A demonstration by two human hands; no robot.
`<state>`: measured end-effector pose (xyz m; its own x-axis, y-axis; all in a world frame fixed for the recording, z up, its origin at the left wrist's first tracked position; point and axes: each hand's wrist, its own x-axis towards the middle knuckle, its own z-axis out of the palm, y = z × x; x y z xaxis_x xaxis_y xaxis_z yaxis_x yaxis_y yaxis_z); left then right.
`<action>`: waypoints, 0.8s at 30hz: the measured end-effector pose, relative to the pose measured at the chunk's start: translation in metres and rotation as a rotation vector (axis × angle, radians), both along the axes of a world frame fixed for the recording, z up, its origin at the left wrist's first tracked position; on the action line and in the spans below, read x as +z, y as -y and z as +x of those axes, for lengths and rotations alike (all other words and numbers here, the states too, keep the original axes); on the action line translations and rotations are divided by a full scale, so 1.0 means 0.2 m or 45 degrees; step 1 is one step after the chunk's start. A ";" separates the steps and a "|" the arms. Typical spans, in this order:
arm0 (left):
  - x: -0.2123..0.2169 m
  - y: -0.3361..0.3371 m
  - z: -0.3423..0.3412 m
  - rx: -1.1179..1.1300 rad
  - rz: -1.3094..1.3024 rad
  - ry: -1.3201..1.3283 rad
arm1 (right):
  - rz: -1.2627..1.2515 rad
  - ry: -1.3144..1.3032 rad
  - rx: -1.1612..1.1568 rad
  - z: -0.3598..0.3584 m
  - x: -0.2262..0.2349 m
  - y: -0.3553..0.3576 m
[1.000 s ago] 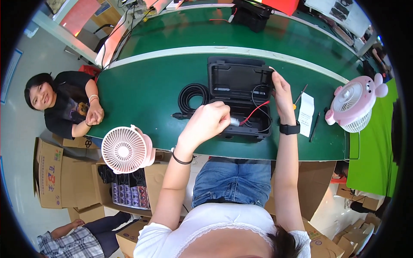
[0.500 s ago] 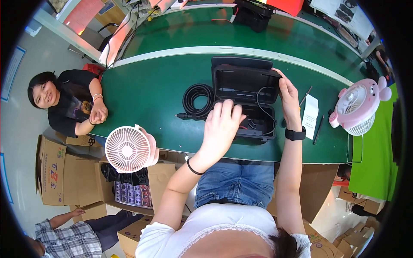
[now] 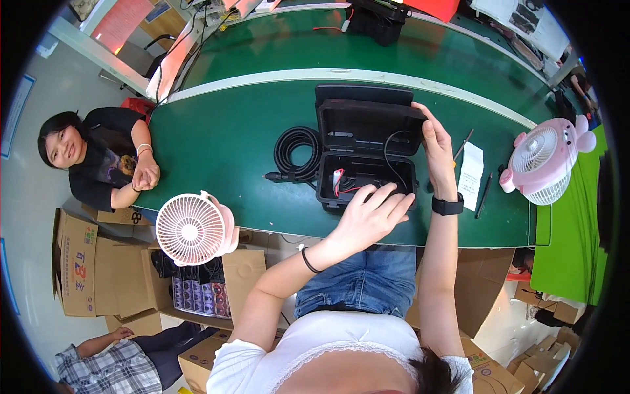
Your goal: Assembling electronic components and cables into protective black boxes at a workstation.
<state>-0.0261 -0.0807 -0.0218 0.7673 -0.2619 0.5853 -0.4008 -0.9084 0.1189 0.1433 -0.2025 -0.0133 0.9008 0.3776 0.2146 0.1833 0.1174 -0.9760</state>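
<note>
A black plastic case [image 3: 325, 197] lies on the green table with its hinged lid [image 3: 361, 134] raised. My right hand [image 3: 438, 148] grips the lid's right edge, thumb in front. Over the case's near right part is my left hand [image 3: 373, 213], fingers spread and reaching down into it, their tips partly hidden. Inside, at the left, a white connector [image 3: 337, 177] with red wires shows. A thin black cable [image 3: 387, 154] runs from the lid area into the right side. Touching or close beside the case's left side is a coiled black cable [image 3: 283, 148] with a plug.
A pale pink fan [image 3: 190, 230] stands at the near left; a pink animal-shaped fan [image 3: 541, 157] at the right. A paper slip [image 3: 470, 177] and a dark pen [image 3: 484, 196] lie right of the case. A person [image 3: 98, 151] leans at the table's left end. Cartons [image 3: 121, 262] stand below.
My left hand has moved right across the case, its fingers spreading, uncovering the white connector and red wires. My right hand stays on the lid.
</note>
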 end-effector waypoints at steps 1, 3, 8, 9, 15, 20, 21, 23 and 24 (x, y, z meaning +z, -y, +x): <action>0.00 0.00 0.01 -0.010 -0.012 -0.018 | 0.000 0.034 0.014 0.00 0.00 0.00; 0.03 0.01 0.03 0.011 0.046 -0.071 | -0.049 0.073 0.032 -0.01 0.02 -0.01; 0.07 -0.02 0.04 0.082 0.103 -0.045 | -0.018 0.175 0.105 -0.03 0.04 -0.05; 0.08 -0.04 0.02 0.078 0.029 0.034 | -0.027 0.187 0.120 -0.03 0.04 -0.05; -0.01 -0.34 -0.24 0.424 -0.122 0.044 | -0.115 0.183 0.074 -0.06 0.03 -0.01; 0.00 -0.46 -0.21 0.257 -0.106 -0.115 | -0.159 0.181 0.073 -0.08 0.04 -0.01; -0.01 -0.47 -0.19 0.235 -0.152 -0.116 | -0.183 0.242 0.074 -0.09 0.04 -0.01; -0.02 -0.49 -0.15 0.225 -0.230 -0.106 | -0.214 0.295 0.068 -0.10 0.04 -0.01; -0.02 -0.50 -0.13 0.208 -0.274 -0.089 | -0.226 0.290 0.077 -0.11 0.04 0.00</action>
<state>-0.0511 0.0192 -0.0251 0.8296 -0.0068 0.5584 -0.2351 -0.9112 0.3382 0.1216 -0.2017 -0.0062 0.8118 0.4786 0.3347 0.3981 -0.0342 -0.9167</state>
